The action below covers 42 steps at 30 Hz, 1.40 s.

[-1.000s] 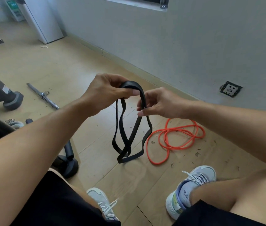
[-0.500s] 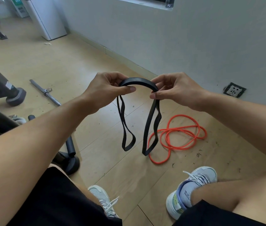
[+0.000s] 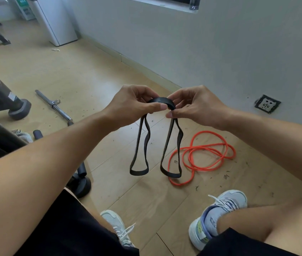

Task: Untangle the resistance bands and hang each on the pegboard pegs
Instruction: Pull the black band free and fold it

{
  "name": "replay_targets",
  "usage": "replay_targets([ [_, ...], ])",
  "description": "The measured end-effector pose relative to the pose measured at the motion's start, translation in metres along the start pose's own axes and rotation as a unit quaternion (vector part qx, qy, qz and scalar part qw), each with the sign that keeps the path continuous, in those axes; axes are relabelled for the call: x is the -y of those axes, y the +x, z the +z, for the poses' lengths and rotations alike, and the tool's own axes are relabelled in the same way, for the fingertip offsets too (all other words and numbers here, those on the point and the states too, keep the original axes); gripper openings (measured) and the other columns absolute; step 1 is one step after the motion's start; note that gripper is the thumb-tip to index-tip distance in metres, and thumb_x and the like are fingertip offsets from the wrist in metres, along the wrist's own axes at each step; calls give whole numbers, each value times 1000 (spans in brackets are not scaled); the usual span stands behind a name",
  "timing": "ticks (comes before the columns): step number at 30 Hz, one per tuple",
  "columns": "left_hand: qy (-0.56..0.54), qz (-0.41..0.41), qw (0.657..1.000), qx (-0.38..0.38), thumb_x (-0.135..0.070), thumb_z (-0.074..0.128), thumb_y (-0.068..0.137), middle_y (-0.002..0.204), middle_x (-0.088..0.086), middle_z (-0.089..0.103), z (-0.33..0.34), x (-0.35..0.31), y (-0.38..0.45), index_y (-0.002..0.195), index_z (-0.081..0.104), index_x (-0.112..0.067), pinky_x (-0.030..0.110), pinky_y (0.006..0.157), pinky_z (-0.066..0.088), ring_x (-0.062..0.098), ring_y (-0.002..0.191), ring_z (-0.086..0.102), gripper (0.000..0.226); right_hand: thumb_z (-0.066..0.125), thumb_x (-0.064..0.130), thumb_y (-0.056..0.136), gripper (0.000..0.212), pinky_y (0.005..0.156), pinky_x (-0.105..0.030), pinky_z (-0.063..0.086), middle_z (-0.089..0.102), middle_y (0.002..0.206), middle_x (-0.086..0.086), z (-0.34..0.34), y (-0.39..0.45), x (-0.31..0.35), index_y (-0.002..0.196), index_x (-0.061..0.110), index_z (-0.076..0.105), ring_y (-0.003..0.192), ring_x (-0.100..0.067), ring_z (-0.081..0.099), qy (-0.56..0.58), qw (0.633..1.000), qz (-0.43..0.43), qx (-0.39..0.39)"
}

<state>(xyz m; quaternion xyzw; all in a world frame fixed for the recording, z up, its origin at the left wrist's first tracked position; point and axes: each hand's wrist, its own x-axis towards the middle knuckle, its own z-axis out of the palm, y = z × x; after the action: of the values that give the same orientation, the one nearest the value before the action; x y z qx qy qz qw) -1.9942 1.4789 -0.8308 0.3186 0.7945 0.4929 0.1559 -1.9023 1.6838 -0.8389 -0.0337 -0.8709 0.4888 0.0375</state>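
Note:
A flat black resistance band [image 3: 139, 145] hangs in front of me, pinched at its top between both hands. My left hand [image 3: 133, 102] grips the left side of the top fold and my right hand [image 3: 194, 106] grips the right side. Below the hands the band drops in two separate loops that end just above the floor. A thin orange resistance band [image 3: 207, 156] lies coiled in several loops on the wooden floor, behind and right of the black one. No pegboard is in view.
A grey wall with a socket [image 3: 267, 104] runs along the right. A steel bar [image 3: 54, 105] lies on the floor at left, near black gym machine feet [image 3: 20, 108]. My two shoes [image 3: 218, 215] stand at the bottom. A white cabinet [image 3: 57, 21] stands far back.
The black band went from a crossed tangle to two separate hanging loops. My right hand moved up and right, then came close to the left again at the band's top.

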Motion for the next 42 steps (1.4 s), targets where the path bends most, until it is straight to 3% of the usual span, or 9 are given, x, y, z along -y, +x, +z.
replay_targets([
  [5, 11, 12, 1000, -24, -31, 85, 80, 87, 4, 76, -1, 0, 1, 99, 79, -17, 41, 84, 59, 20, 81, 71, 25, 91, 18, 76, 35, 90, -46, 61, 80, 91, -4, 1, 1, 1, 109, 18, 78, 85, -19, 77, 16, 1000, 1, -12],
  [8, 29, 35, 998, -37, -32, 83, 82, 86, 0, 77, -1, -2, 1, 98, 79, -21, 41, 85, 60, 23, 86, 72, 20, 90, 19, 77, 34, 90, -40, 62, 80, 92, -3, 2, 1, 1, 109, 20, 78, 86, -17, 77, 25, 1000, 0, -6],
  [13, 71, 66, 995, -39, -36, 79, 85, 86, -9, 75, 2, -3, 2, 95, 76, -32, 26, 80, 55, 14, 86, 67, 12, 89, 21, 77, 31, 89, -39, 61, 80, 88, -3, 3, 1, -1, 107, 20, 80, 86, -19, 77, 30, 1000, 1, -5],
  [19, 89, 77, 992, -37, -37, 78, 85, 84, -11, 73, 2, -2, 3, 97, 77, -30, 15, 74, 50, 4, 79, 63, 13, 89, 21, 78, 28, 89, -38, 60, 80, 87, -1, 4, 1, -3, 105, 21, 80, 85, -16, 76, 29, 1000, -2, 3],
  [25, 88, 82, 992, -38, -36, 78, 86, 84, -12, 73, 1, -3, 3, 97, 77, -29, 14, 74, 50, 2, 79, 63, 13, 89, 19, 78, 29, 76, -20, 57, 79, 81, 4, 4, 3, -6, 105, 20, 80, 80, -9, 75, 50, 999, -7, 12],
  [29, 91, 84, 992, -38, -34, 78, 86, 83, -13, 73, 3, -5, 2, 96, 77, -29, 13, 73, 49, 0, 78, 62, 11, 88, 23, 80, 23, 81, -25, 58, 79, 85, 2, 9, 4, -10, 101, 21, 79, 83, -13, 75, 41, 999, 6, 29],
  [35, 100, 85, 991, -35, -33, 77, 87, 81, -15, 70, 4, -8, 1, 96, 76, -27, 5, 68, 43, -6, 73, 59, 11, 88, 26, 80, 27, 66, -9, 48, 73, 73, 23, 19, 7, -23, 104, 21, 78, 71, 5, 68, 6, 998, 24, 49],
  [42, 98, 78, 991, -40, -33, 78, 86, 82, -15, 71, 4, -7, 1, 96, 76, -26, 4, 69, 44, -8, 73, 59, 12, 86, 22, 84, 22, 70, -12, 51, 76, 84, 8, 17, 7, -23, 103, 15, 77, 79, -2, 72, 3, 998, 20, 51],
])
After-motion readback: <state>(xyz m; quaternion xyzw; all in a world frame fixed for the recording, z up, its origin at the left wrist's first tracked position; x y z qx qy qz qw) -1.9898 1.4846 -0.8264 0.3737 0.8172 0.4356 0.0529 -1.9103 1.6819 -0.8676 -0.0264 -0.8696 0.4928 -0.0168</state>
